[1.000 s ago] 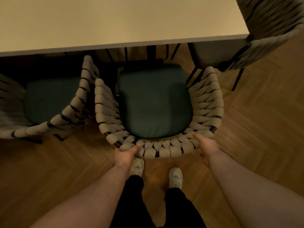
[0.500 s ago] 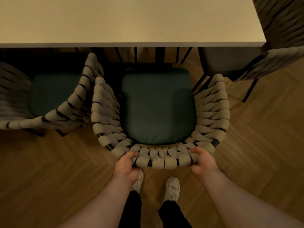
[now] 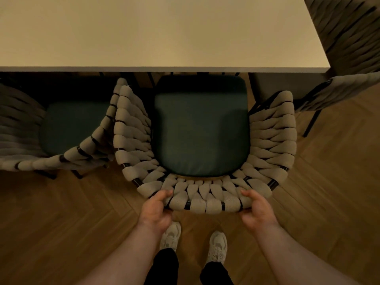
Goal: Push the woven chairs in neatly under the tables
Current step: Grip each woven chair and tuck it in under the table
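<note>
Herringbone wooden floor [image 3: 61, 223] in warm brown runs under a pale beige rectangular tabletop [image 3: 154, 31] that fills the upper part of the view. Directly below the table's near edge stands the beige rope-woven chair with a black metal frame [image 3: 205, 194]. Its dark green seat cushion [image 3: 201, 136] has only its front strip tucked into the shadow beneath the tabletop, and most of the seat shows outside it. The left hand [image 3: 156, 210] and the right hand [image 3: 258, 210] each grasp the top rail of the curved backrest, thumbs lying over the weave and fingers curled beneath. The two hands sit well apart on the rail. A second woven chair with a green cushion [image 3: 92, 145] stands to the left, its armrest right against the held chair's side. A third woven chair [image 3: 345, 93] stands at the table's right end. Pale trainers [image 3: 218, 245] and black trousers [image 3: 164, 264] show below the backrest.
</note>
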A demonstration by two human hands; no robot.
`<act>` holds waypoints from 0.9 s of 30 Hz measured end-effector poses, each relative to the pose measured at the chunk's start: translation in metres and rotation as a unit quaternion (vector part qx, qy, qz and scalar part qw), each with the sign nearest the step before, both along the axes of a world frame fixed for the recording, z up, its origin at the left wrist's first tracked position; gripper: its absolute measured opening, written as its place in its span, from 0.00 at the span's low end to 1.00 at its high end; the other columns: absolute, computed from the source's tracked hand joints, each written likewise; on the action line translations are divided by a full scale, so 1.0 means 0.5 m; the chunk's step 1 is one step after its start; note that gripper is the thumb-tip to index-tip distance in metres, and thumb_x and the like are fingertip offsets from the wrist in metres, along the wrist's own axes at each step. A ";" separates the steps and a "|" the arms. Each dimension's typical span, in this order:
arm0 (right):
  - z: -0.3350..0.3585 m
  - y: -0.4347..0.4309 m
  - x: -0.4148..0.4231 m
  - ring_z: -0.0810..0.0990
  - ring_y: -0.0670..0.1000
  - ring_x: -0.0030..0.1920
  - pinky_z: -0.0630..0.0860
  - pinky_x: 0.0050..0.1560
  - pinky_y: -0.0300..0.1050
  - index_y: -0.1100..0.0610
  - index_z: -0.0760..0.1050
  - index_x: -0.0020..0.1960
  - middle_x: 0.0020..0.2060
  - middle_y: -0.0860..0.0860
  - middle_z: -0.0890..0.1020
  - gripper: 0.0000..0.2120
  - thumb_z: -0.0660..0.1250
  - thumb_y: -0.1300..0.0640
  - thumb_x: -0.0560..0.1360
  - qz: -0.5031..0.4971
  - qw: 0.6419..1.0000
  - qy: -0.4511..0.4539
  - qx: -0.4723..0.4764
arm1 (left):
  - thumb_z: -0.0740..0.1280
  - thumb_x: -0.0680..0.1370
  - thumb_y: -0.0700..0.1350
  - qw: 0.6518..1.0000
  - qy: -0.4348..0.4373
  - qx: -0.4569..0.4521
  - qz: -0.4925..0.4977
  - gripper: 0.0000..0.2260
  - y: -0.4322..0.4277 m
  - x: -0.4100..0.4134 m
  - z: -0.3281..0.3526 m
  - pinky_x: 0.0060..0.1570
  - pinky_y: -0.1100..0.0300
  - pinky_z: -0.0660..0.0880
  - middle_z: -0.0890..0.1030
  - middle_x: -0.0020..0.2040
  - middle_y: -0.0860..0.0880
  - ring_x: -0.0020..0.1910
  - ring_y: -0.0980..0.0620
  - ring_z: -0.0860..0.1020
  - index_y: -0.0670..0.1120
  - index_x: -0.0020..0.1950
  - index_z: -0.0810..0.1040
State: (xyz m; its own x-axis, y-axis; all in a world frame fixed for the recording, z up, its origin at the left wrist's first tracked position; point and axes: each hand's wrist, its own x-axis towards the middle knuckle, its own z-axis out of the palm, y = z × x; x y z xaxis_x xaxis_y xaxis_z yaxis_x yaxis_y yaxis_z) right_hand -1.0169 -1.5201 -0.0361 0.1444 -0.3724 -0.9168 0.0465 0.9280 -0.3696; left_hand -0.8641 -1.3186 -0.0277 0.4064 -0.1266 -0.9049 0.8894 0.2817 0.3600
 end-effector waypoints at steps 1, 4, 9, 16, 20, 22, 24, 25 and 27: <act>0.000 -0.003 0.011 0.84 0.65 0.59 0.81 0.58 0.65 0.61 0.78 0.63 0.60 0.63 0.83 0.13 0.68 0.69 0.80 -0.002 1.000 0.003 -0.001 | 0.66 0.80 0.30 1.000 -0.003 -0.004 0.001 0.13 -0.007 0.014 0.000 0.37 0.46 0.85 0.85 0.60 0.33 0.53 0.37 0.85 0.35 0.65 0.80; -0.009 -0.011 0.037 0.83 0.66 0.59 0.80 0.56 0.65 0.63 0.79 0.58 0.60 0.64 0.83 0.08 0.67 0.68 0.80 0.004 1.000 -0.004 0.010 | 0.67 0.79 0.29 1.000 -0.011 0.020 0.005 0.17 -0.022 0.047 -0.015 0.36 0.47 0.85 0.82 0.63 0.32 0.55 0.36 0.85 0.33 0.68 0.77; -0.044 -0.022 0.058 0.84 0.67 0.60 0.81 0.57 0.66 0.62 0.77 0.67 0.63 0.65 0.82 0.17 0.68 0.68 0.79 0.006 1.000 0.019 0.012 | 0.68 0.79 0.30 1.000 0.002 0.015 0.011 0.19 -0.024 0.061 -0.058 0.47 0.40 0.84 0.83 0.62 0.32 0.56 0.35 0.85 0.36 0.70 0.77; -0.030 -0.046 0.071 0.85 0.63 0.59 0.83 0.50 0.63 0.58 0.74 0.71 0.61 0.62 0.83 0.20 0.72 0.61 0.81 0.097 0.994 0.050 -0.014 | 0.70 0.81 0.34 0.997 -0.028 0.053 -0.041 0.14 -0.028 0.084 -0.057 0.50 0.44 0.82 0.85 0.55 0.39 0.54 0.39 0.85 0.41 0.66 0.78; -0.032 -0.057 0.056 0.73 0.66 0.75 0.74 0.73 0.64 0.59 0.59 0.84 0.75 0.62 0.73 0.50 0.82 0.47 0.73 0.339 0.834 0.321 -0.292 | 0.84 0.71 0.47 0.905 -0.230 0.284 -0.216 0.47 0.009 0.098 -0.060 0.72 0.43 0.73 0.74 0.73 0.46 0.72 0.44 0.75 0.46 0.83 0.60; -0.012 -0.055 0.059 0.57 0.64 0.84 0.59 0.82 0.63 0.56 0.53 0.86 0.84 0.60 0.60 0.53 0.80 0.43 0.73 0.437 0.680 0.377 -0.452 | 0.83 0.69 0.58 0.754 -0.366 0.420 -0.347 0.56 0.016 0.104 -0.039 0.81 0.43 0.60 0.58 0.84 0.44 0.83 0.41 0.59 0.49 0.86 0.51; 0.017 -0.049 0.067 0.52 0.59 0.86 0.49 0.83 0.63 0.50 0.54 0.87 0.86 0.55 0.56 0.48 0.74 0.36 0.76 0.529 0.542 0.345 -0.554 | 0.75 0.73 0.67 0.548 -0.473 0.466 -0.508 0.53 0.011 0.104 -0.005 0.83 0.44 0.45 0.42 0.87 0.47 0.85 0.42 0.41 0.55 0.87 0.47; 0.029 -0.046 0.073 0.55 0.55 0.85 0.47 0.83 0.64 0.48 0.57 0.86 0.85 0.52 0.60 0.46 0.71 0.31 0.76 0.591 0.496 0.297 -0.562 | 0.71 0.74 0.71 0.468 -0.501 0.431 -0.586 0.51 0.005 0.107 0.004 0.83 0.43 0.40 0.41 0.88 0.49 0.85 0.44 0.38 0.57 0.87 0.47; 0.039 -0.039 0.082 0.62 0.50 0.83 0.43 0.84 0.67 0.42 0.62 0.83 0.81 0.45 0.68 0.44 0.67 0.24 0.74 0.737 0.391 0.230 -0.501 | 0.68 0.73 0.75 0.352 -0.485 0.341 -0.724 0.50 -0.010 0.109 0.018 0.83 0.41 0.39 0.48 0.88 0.51 0.86 0.47 0.40 0.57 0.87 0.49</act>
